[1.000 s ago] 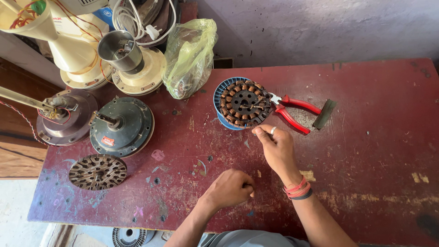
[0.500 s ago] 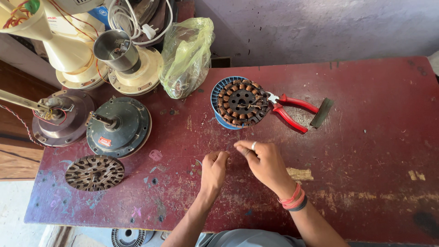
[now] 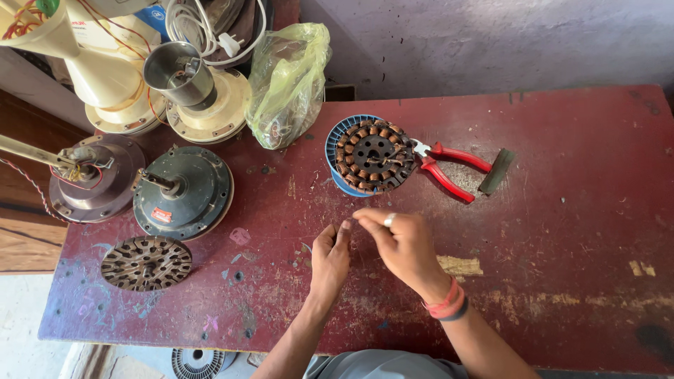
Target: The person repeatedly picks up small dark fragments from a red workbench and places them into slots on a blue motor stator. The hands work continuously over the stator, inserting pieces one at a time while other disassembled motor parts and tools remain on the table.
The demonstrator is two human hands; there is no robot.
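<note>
1. Left hand (image 3: pixel 328 258): resting low on the red worktable (image 3: pixel 562 231), fingers curled, fingertips raised to meet the right hand. It appears to pinch something very fine; the item is too small to identify, possibly a strand of wire.
2. Right hand (image 3: pixel 406 245): just beside the left, fingertips touching the left's fingertips, ring on one finger, red and dark bands at the wrist. The two hands are together, pinching at one point; whether they actually grip anything I cannot tell.
3. Wound stator (image 3: pixel 372 156): round, with copper coils, sitting in a blue ring, on the table just beyond the hands and not touched by either.
4. Red-handled pliers (image 3: pixel 449 167): lying touching the stator's right side, jaws toward it. A small dark flat piece (image 3: pixel 496 170) lies at the handle ends.
5. Step in hand, by judgement: fine fingertip work on a small piece held between both hands, near the stator.
6. Next move, by judgement: calls for a steady pinch and a short reach forward to the stator or pliers.
7. Also present: dark green motor housing (image 3: pixel 184 191), grey motor housing (image 3: pixel 95 177), slotted rotor disc (image 3: pixel 146 263), yellow-green plastic bag (image 3: pixel 288 84).
</note>
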